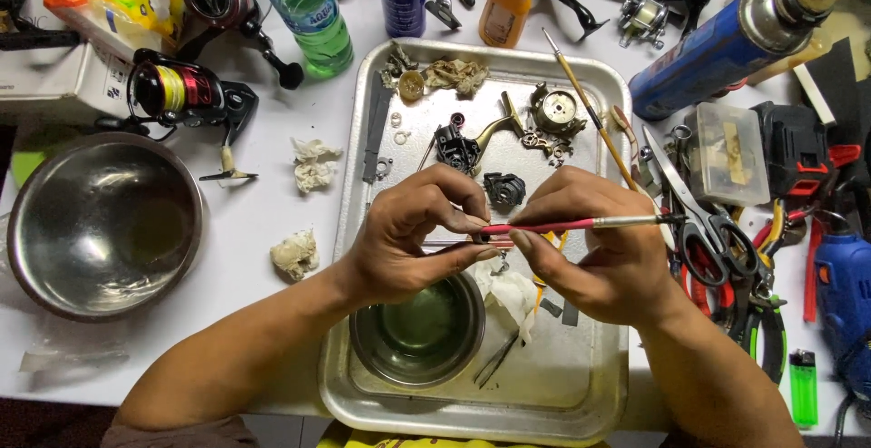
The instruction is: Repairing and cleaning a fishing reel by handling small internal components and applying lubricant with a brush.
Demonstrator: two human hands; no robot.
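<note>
Over a metal tray (594,393), my left hand (413,235) pinches a thin metal rod-like part between thumb and fingers. My right hand (594,253) holds a red-handled paintbrush (581,225) whose tip meets that part. Just below my hands stands a small steel bowl (419,332) with greenish liquid. Dismantled fishing-reel parts (508,139) lie on the far half of the tray, and tweezers (495,359) rest beside the bowl, next to a crumpled white tissue (513,294).
A large steel bowl (100,226) sits at the left. Fishing reels (181,94), a green bottle (313,12), spray cans and a blue torch canister (717,49) line the back. Scissors (703,221), pliers, a clear plastic box (726,153) and a green lighter (803,386) crowd the right.
</note>
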